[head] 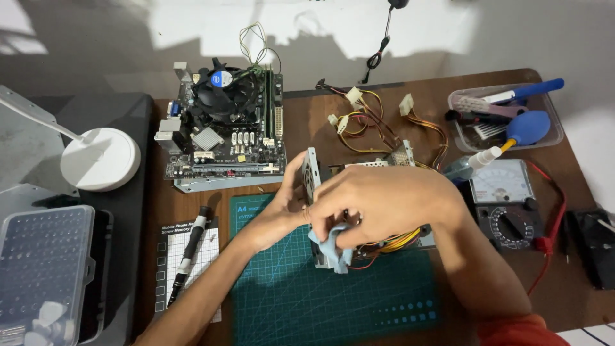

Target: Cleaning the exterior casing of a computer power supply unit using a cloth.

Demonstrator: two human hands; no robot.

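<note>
A metal power supply unit (333, 192), its casing opened and its coloured wires (384, 122) spilled behind it, is steadied on a green cutting mat (295, 288) by the left hand (282, 205), whose fingers are wrapped around its fan end. A pale blue cloth (330, 240) is pinched in the right hand (384, 202) and pressed against the unit's near side. Wiping appears to be under way, with reassembly judged outstanding; a motherboard (224, 128) and a screwdriver (189, 253) lie untouched nearby.
</note>
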